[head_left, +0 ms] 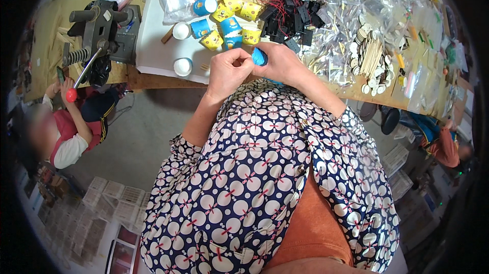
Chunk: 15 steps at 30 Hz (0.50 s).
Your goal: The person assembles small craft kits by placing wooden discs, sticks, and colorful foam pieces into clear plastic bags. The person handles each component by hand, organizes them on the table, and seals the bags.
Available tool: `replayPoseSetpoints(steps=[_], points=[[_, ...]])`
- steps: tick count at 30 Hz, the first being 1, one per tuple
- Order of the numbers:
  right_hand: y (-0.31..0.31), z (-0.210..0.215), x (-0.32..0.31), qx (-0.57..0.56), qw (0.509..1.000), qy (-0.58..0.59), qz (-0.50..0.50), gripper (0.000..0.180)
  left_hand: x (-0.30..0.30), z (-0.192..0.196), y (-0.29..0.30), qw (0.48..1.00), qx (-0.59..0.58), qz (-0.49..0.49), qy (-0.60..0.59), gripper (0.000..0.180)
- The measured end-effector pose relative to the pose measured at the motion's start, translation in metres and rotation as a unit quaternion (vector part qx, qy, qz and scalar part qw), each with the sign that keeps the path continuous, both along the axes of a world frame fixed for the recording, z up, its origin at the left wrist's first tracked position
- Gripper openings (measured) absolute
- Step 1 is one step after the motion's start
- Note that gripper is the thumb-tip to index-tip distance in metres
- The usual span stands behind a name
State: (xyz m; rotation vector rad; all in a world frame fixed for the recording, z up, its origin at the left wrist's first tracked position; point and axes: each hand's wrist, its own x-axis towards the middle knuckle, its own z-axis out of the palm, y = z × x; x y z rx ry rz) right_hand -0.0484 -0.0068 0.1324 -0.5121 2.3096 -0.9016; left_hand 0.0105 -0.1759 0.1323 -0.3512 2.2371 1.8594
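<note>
Hands met at picture centre top, small blue cup (260, 57) pinched between left hand (229, 70) and right hand (282, 65), fingers closed around it, yellow-and-blue paper cups (232, 19) scattered at twelve o'clock on white board (158, 45), wooden discs (369, 52) piled at two o'clock.

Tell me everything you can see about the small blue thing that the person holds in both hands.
The small blue thing is bright blue and rounded, and looks like plastic or paper, much like the blue and yellow cups on the table beyond. Only its upper part shows; fingers hide the rest, so its full shape is unclear. The right hand wraps around it, and the left hand pinches at its edge. It is held above the table edge, close to the person's chest.
</note>
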Motion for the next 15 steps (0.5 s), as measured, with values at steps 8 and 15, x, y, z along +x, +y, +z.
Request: replayPoseSetpoints(steps=[8,15], points=[[-0.007,0.006,-0.003,0.045,0.997,-0.011,0.058,0.049,0.01,-0.025,-0.005,0.995,0.069,0.057,-0.048,0.006],[0.003,-0.001,0.0,0.045,0.997,-0.001,0.061,0.056,0.008,-0.043,-0.037,0.99,-0.006,0.139,0.002,0.006]])
